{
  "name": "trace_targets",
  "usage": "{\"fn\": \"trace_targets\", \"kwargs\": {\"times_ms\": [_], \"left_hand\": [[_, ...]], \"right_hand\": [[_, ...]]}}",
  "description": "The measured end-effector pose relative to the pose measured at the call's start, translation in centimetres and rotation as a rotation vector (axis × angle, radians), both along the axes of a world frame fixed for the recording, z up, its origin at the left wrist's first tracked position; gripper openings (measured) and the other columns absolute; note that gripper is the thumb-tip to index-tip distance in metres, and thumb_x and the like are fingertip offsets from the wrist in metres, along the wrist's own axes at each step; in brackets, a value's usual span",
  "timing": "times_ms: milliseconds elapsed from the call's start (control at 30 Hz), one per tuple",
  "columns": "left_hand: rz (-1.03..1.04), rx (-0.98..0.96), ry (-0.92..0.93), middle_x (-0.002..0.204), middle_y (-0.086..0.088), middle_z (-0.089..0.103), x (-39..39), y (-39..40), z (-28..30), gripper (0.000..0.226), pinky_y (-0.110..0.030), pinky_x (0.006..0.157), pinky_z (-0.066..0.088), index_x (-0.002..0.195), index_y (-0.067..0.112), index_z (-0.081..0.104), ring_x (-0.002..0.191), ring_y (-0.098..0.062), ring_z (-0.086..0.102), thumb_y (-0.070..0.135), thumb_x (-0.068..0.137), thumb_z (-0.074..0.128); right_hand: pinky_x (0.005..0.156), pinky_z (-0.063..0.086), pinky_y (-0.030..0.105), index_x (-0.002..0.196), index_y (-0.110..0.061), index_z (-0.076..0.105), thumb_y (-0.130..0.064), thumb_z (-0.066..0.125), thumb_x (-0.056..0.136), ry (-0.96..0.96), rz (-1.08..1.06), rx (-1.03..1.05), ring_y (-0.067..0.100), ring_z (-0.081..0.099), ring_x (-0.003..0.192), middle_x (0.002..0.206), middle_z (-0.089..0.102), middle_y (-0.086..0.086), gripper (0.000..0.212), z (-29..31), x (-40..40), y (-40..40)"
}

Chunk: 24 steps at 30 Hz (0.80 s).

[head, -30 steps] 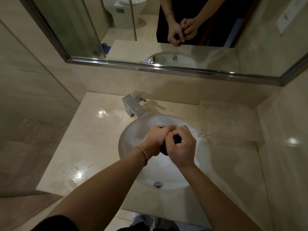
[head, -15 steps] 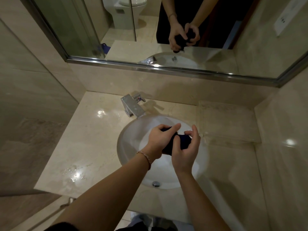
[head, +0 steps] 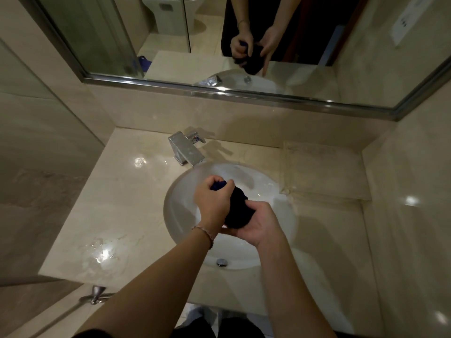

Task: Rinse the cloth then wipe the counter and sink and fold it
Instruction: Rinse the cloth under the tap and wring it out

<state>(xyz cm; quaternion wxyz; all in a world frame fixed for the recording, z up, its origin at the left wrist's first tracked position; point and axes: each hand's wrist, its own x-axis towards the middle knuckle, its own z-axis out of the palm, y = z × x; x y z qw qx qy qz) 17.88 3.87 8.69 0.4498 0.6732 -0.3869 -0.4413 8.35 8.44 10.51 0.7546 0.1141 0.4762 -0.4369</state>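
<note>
At the near edge, 2 bare forearms are seen reaching in over the counter [head: 117, 215], and a metal towel bar bracket [head: 95, 294] is fixed below its front edge at the left. Puddles of water are spread on the counter left of the sink [head: 180, 211]. The drain [head: 221, 262] lies at the near side of the bowl. Above the bowl, a dark blue cloth [head: 238, 211] is held bunched between both hands. The near end is wrapped by the curled fingers of the right hand [head: 258, 225]; the far end is gripped in the closed fist of the left hand [head: 212, 198], where a bracelet [head: 206, 234] is worn at the wrist. Most of the cloth is hidden by the hands, so its folds cannot be made out. Behind the sink a chrome tap [head: 186, 150] stands, with no water seen running. A clear tray [head: 322, 172], hard to make out, sits to the right. Farthest off, the mirror [head: 292, 69] shows the hands and a toilet, cut off at the top.
</note>
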Motion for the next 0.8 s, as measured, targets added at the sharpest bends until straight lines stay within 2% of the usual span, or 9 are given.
{"fn": "trace_targets", "kwargs": {"times_ms": [67, 133, 200, 267, 400, 500, 600, 700, 800], "left_hand": [[-0.042, -0.029, -0.014, 0.067, 0.003, 0.059, -0.2, 0.5, -0.1, 0.025, -0.033, 0.067, 0.053, 0.065, 0.021, 0.056, 0.064, -0.005, 0.053, 0.009, 0.078, 0.075], [-0.063, -0.039, -0.01, 0.069, 0.005, 0.059, -0.5, 1.2, -0.2, 0.022, -0.024, 0.065, 0.051, 0.07, 0.019, 0.058, 0.063, 0.0, 0.052, 0.007, 0.078, 0.075], [-0.04, -0.02, 0.026, 0.072, 0.005, 0.061, -0.8, 1.5, -0.2, 0.019, -0.025, 0.067, 0.054, 0.074, 0.018, 0.06, 0.066, -0.002, 0.055, 0.007, 0.077, 0.075], [-0.005, 0.017, 0.109, 0.072, 0.003, 0.061, -0.9, 1.3, 0.2, 0.018, -0.033, 0.07, 0.057, 0.073, 0.016, 0.061, 0.069, -0.01, 0.058, 0.006, 0.077, 0.075], [0.026, 0.168, 0.3, 0.067, -0.004, 0.059, -1.0, -0.4, 1.7, 0.02, -0.033, 0.059, 0.054, 0.071, 0.011, 0.059, 0.067, -0.02, 0.059, 0.003, 0.081, 0.074], [0.009, 0.39, 0.464, 0.074, -0.008, 0.067, -0.7, -1.8, 2.4, 0.013, -0.03, 0.056, 0.055, 0.082, 0.006, 0.066, 0.065, -0.024, 0.065, 0.013, 0.085, 0.076], [-0.094, 0.569, 0.583, 0.085, -0.009, 0.07, -0.4, -2.8, 2.7, 0.026, -0.034, 0.062, 0.057, 0.095, 0.005, 0.069, 0.075, -0.028, 0.07, 0.028, 0.085, 0.077], [-0.271, 0.611, 0.614, 0.077, -0.01, 0.066, -0.4, -3.3, 3.5, 0.023, -0.032, 0.056, 0.055, 0.092, 0.004, 0.063, 0.067, -0.026, 0.067, 0.025, 0.088, 0.07], [-0.419, 0.594, 0.537, 0.068, -0.008, 0.057, -0.5, -3.7, 3.8, 0.016, -0.03, 0.055, 0.05, 0.075, 0.007, 0.058, 0.06, -0.022, 0.06, 0.016, 0.088, 0.063]], "right_hand": [[0.099, 0.045, 0.06, 0.116, -0.005, 0.061, -0.024, 0.048, 0.087, 0.038, -0.108, 0.084, 0.045, 0.061, 0.107, 0.112, 0.066, 0.024, 0.037, 0.3, 0.4, -0.9], [0.097, 0.045, 0.051, 0.111, -0.011, 0.062, -0.045, 0.057, 0.081, 0.108, -0.176, 0.212, 0.04, 0.062, 0.1, 0.107, 0.067, 0.017, 0.045, 0.4, 1.2, -2.0], [0.093, 0.048, 0.053, 0.111, -0.016, 0.063, -0.059, 0.07, 0.07, 0.23, -0.23, 0.28, 0.039, 0.065, 0.097, 0.106, 0.07, 0.013, 0.06, -0.2, 2.1, -2.9], [0.082, 0.058, 0.053, 0.102, -0.012, 0.063, -0.046, 0.079, 0.073, 0.344, -0.355, 0.25, 0.038, 0.068, 0.09, 0.099, 0.07, 0.013, 0.047, -0.2, 3.0, -3.1], [0.062, 0.06, 0.037, 0.08, -0.007, 0.063, -0.005, 0.066, 0.08, 0.678, -0.477, 0.041, 0.027, 0.069, 0.076, 0.083, 0.07, 0.01, 0.003, 0.0, 3.7, -2.4], [0.062, 0.057, 0.032, 0.082, -0.015, 0.063, -0.008, 0.065, 0.078, 0.987, -0.357, -0.135, 0.023, 0.065, 0.078, 0.082, 0.066, 0.0, 0.008, 0.1, 3.4, -1.9], [0.069, 0.056, 0.027, 0.1, -0.023, 0.065, -0.016, 0.066, 0.078, 1.296, -0.212, -0.31, 0.009, 0.063, 0.085, 0.092, 0.065, -0.012, 0.024, 1.3, 2.9, -1.6], [0.058, 0.049, 0.025, 0.081, -0.016, 0.062, -0.024, 0.061, 0.074, 1.589, -0.196, -0.594, 0.011, 0.06, 0.07, 0.078, 0.062, -0.006, 0.011, 2.1, 2.4, -1.1], [0.048, 0.04, 0.021, 0.074, -0.011, 0.056, -0.024, 0.058, 0.074, 1.792, -0.156, -0.799, 0.012, 0.05, 0.059, 0.074, 0.053, -0.005, 0.012, 2.4, 1.6, -0.9]]}}
